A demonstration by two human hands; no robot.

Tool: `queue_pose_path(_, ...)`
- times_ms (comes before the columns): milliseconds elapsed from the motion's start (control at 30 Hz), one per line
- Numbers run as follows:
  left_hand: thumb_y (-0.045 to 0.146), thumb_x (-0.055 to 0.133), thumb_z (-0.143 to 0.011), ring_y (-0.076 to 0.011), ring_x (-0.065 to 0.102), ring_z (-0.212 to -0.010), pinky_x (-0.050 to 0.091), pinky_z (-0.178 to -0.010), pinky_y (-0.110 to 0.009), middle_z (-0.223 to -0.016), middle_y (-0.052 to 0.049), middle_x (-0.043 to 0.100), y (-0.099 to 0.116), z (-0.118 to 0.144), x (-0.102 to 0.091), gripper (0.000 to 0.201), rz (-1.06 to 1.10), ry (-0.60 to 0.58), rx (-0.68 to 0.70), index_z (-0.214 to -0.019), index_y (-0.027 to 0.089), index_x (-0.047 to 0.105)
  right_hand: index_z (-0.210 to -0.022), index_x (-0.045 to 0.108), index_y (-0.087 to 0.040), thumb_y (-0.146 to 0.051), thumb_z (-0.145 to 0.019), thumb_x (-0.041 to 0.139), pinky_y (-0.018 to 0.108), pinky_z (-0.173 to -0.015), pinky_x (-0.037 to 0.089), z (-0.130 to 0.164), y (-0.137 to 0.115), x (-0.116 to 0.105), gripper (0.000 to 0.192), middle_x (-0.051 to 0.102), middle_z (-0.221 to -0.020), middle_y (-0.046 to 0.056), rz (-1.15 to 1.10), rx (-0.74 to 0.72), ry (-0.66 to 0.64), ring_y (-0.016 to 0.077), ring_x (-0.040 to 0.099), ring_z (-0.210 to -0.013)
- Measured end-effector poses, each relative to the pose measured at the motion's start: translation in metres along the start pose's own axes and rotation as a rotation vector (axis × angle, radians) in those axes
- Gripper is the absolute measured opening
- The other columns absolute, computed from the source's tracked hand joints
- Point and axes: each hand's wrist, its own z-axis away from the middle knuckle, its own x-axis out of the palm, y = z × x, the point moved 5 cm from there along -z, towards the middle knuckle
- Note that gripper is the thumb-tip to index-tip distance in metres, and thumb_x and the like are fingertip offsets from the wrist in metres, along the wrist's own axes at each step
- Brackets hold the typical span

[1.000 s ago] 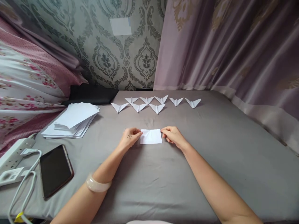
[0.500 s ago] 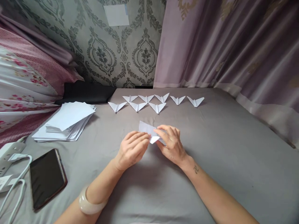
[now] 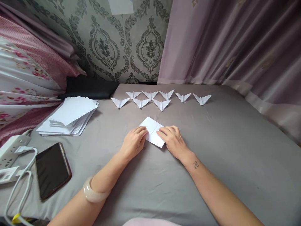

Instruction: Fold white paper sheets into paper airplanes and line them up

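A small white folded sheet of paper (image 3: 154, 128) lies tilted between my hands, a crease running across its middle. My left hand (image 3: 134, 140) is closed on its left edge, with the thumb on top. My right hand (image 3: 174, 140) grips the right side, its thumb and fingertips pressed near the edge. Beyond the sheet, several finished paper planes (image 3: 161, 104) rest in two rough rows with their wings spread. What the fingers do under the sheet is hidden.
At the left are a stack of white paper (image 3: 72, 110) and a black bag-like item (image 3: 91, 87). Nearer stand a smartphone (image 3: 53, 171) and a white power strip (image 3: 14, 147) with cables. Curtains (image 3: 199, 47) hang at the right, over a grey sheet-covered surface (image 3: 223, 163).
The paper has been turned from a raised, partly folded shape to lying flatter and more opened. My hands have shifted to its left and right edges. The view has tipped slightly downward.
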Motion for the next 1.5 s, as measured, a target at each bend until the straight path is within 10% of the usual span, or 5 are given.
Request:
queue_pose_path(467, 0.013, 0.053, -0.076, -0.0238, 0.056, -0.096, 0.051, -0.078, -0.034, -0.099, -0.007, 0.062, 0.017, 0.008, -0.005, 0.020, 0.116, -0.131, -0.076, -0.093, 0.020, 0.064, -0.098, 0.068, -0.021, -0.022, -0.094, 0.048, 0.033, -0.085, 0.037, 0.011, 0.002, -0.011, 0.020, 0.064, -0.105, 0.006, -0.201, 0.018, -0.069, 0.0173, 0.055, -0.092)
queue_pose_path(1500, 0.019, 0.056, -0.086, -0.0224, 0.052, -0.091, 0.047, -0.083, -0.038, -0.095, -0.008, 0.057, 0.001, 0.011, 0.012, 0.013, 0.346, 0.051, -0.327, -0.073, 0.017, 0.060, -0.074, 0.052, -0.020, -0.035, -0.092, 0.051, 0.027, -0.064, 0.038, -0.011, 0.016, 0.014, 0.023, 0.055, -0.091, 0.003, -0.246, 0.459, 0.004, 0.0128, 0.053, -0.066)
